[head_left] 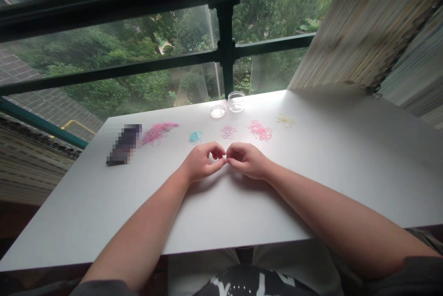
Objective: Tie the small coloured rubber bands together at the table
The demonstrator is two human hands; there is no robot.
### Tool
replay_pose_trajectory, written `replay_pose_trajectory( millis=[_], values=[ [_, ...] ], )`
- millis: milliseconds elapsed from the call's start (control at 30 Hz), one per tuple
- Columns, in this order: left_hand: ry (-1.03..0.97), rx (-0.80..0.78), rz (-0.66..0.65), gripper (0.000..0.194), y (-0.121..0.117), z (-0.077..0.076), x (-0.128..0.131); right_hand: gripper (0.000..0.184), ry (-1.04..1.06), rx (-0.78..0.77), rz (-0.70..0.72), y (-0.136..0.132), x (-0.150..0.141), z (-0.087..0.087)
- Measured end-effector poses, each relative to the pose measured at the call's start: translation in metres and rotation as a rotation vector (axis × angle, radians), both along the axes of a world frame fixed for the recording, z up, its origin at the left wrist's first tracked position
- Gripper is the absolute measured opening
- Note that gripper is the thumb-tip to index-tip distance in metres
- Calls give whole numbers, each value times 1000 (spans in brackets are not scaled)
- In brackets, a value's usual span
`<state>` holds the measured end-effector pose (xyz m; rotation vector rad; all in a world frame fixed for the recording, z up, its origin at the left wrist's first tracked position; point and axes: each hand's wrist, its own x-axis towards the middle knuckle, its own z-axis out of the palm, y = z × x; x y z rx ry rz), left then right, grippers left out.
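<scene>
My left hand (205,162) and my right hand (248,161) meet fingertip to fingertip just above the middle of the white table (221,222). Both are closed in a pinch, thumbs against forefingers. Something tiny may be between the tips, too small to make out. Just beyond them lie separate little piles of thin, loop-like pieces: teal (195,136), pale purple (228,131) and coral pink (260,130). A larger mixed pink pile (159,132) is farther left, and a pale yellow pile (285,121) farther right.
At the table's far edge stands a clear round container (236,102), with its clear lid (218,111) beside it. A dark, pixelated flat object (125,144) lies at the left. Behind are a green-framed window (225,46) and a curtain (332,33).
</scene>
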<state>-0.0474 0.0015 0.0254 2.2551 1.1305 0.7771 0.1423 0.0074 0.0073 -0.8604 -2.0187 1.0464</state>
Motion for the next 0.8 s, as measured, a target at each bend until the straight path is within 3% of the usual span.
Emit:
replay_pose_trajectory(
  millis=[600, 800],
  values=[
    [18, 32, 9, 12, 1, 0, -1, 2, -21, -8, -10, -1, 0, 1],
    [56, 78, 150, 11, 9, -1, -15, 4, -56, -16, -16, -2, 0, 3]
  ],
)
